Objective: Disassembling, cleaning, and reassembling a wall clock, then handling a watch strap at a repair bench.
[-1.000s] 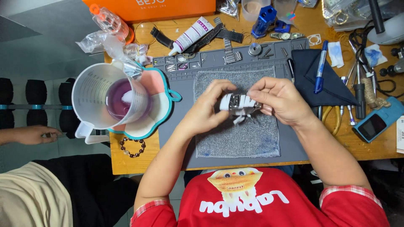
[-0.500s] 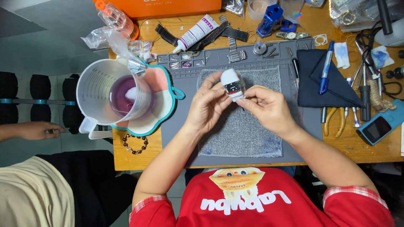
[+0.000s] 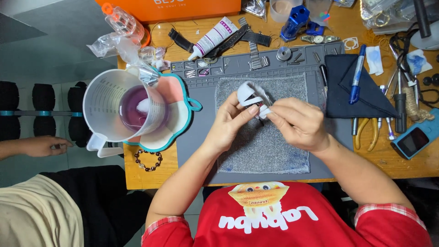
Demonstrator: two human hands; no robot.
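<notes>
Both of my hands hold one small white watch (image 3: 252,97) with a white strap, lifted a little above the grey cloth (image 3: 265,151) that lies on the grey work mat (image 3: 196,137). My left hand (image 3: 231,123) pinches the strap from the left side. My right hand (image 3: 297,123) grips the watch from the right with thumb and fingertips. The watch case is mostly hidden between my fingers.
A clear measuring jug (image 3: 121,107) with purple liquid stands on a teal-rimmed tray (image 3: 180,105) at the left. A bead bracelet (image 3: 147,160), a glue tube (image 3: 214,36), a dark cloth with a blue pen (image 3: 356,73), pliers (image 3: 366,132) and a small blue device (image 3: 414,141) lie around. Another person's hand (image 3: 43,145) is at far left.
The watch has been raised off the cloth and turned between my fingers. Its white strap now loops upward, and both hands have shifted a little toward the far side of the mat.
</notes>
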